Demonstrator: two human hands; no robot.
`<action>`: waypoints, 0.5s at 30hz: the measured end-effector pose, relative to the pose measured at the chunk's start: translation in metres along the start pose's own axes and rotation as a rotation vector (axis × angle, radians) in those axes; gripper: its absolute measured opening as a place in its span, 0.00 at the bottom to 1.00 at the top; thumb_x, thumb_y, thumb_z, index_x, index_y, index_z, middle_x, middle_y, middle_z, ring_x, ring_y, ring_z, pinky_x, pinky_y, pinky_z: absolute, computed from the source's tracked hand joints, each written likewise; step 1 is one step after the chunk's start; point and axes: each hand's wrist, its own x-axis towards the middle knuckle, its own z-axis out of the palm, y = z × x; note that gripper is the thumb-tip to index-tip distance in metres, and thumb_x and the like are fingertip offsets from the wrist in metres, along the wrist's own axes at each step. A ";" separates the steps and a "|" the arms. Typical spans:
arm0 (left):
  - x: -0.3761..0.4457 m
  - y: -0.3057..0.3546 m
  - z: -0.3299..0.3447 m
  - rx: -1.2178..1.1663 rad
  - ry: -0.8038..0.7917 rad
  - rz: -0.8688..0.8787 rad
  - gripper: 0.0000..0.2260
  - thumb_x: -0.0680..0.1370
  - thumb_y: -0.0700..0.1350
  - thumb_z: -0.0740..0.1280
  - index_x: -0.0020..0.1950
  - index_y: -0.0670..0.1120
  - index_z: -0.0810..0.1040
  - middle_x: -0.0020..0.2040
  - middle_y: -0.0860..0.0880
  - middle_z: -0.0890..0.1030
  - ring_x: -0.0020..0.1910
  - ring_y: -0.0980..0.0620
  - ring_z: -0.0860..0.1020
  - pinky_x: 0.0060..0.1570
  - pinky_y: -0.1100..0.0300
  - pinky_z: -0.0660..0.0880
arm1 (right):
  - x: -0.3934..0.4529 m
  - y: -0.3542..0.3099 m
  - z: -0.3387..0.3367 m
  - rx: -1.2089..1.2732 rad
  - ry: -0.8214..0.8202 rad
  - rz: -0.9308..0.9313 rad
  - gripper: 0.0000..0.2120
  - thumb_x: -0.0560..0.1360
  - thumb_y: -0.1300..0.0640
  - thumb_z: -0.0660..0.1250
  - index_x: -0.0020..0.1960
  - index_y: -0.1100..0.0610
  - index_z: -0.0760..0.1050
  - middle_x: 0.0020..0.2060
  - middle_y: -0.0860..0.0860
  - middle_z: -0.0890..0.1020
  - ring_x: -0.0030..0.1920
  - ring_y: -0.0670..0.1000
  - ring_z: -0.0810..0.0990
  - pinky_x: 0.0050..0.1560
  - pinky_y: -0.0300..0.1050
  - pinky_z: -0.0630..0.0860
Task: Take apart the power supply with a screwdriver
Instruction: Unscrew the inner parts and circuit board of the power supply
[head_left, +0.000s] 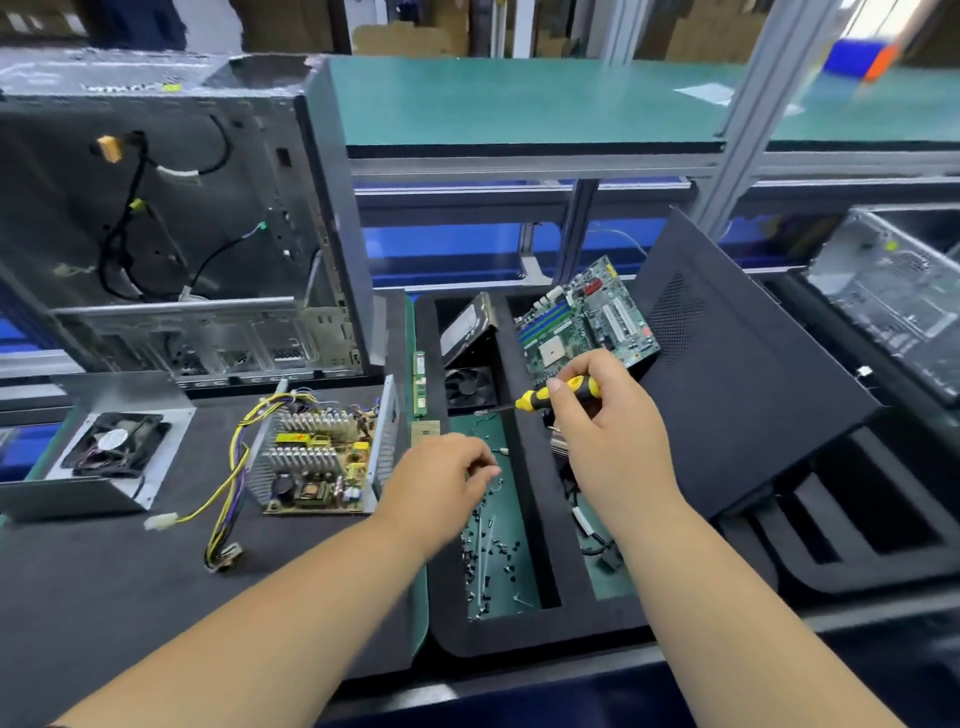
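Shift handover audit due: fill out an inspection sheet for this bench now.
Surface: black bench mat, bare at the front left.
Job's things: opened power supply circuit board; detached metal cover with fan; yellow-and-black screwdriver.
Clutter: black sorting tray holding loose dark screws, green motherboard, small black fan; black side panel.
Grips: left hand over the screws, contents unclear; right hand holds the screwdriver.
Cables: yellow-and-black wire bundle trailing from the board.
Surroundings: gutted grey computer case; green shelf.
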 end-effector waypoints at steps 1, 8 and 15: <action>0.002 0.003 0.005 -0.003 0.012 0.001 0.07 0.80 0.52 0.65 0.47 0.52 0.80 0.43 0.57 0.79 0.47 0.54 0.75 0.47 0.57 0.72 | 0.000 0.002 0.000 -0.007 -0.002 0.010 0.06 0.79 0.51 0.65 0.44 0.47 0.71 0.35 0.45 0.77 0.36 0.48 0.74 0.37 0.48 0.71; 0.012 -0.001 0.009 0.115 0.075 0.016 0.11 0.80 0.56 0.64 0.60 0.54 0.79 0.43 0.58 0.78 0.50 0.50 0.76 0.53 0.53 0.71 | -0.003 0.007 0.014 -0.006 -0.014 0.032 0.05 0.79 0.51 0.65 0.45 0.46 0.71 0.36 0.45 0.76 0.34 0.46 0.72 0.36 0.44 0.67; -0.021 -0.057 -0.036 0.111 0.169 0.041 0.02 0.78 0.46 0.69 0.46 0.49 0.78 0.41 0.56 0.75 0.45 0.48 0.74 0.47 0.54 0.70 | -0.009 -0.010 0.053 0.051 -0.012 0.013 0.06 0.79 0.52 0.66 0.44 0.46 0.71 0.35 0.45 0.75 0.33 0.44 0.71 0.33 0.36 0.68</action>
